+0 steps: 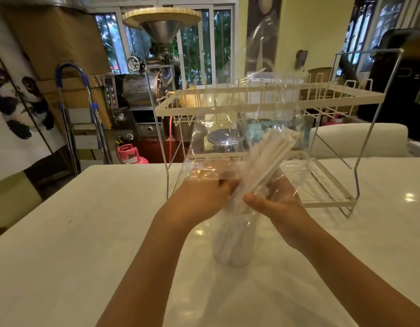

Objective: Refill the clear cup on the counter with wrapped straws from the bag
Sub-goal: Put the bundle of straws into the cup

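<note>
A clear plastic cup (232,244) stands on the white counter (86,232) just below my hands, with some white wrapped straws inside it. Above it I hold a large clear plastic bag (246,114) that rises upright. A bundle of white wrapped straws (268,156) leans to the upper right inside the bag, its lower ends pointing down toward the cup. My left hand (202,197) grips the bag and the straws from the left. My right hand (277,204) holds the bag from the right, thumb toward the bundle.
A two-tier wire dish rack (322,100) stands on the counter right behind the bag. Beyond the counter are a metal roasting machine (154,74), a pink gas cylinder (131,154), a folded step ladder (86,119) and a white chair back (360,138).
</note>
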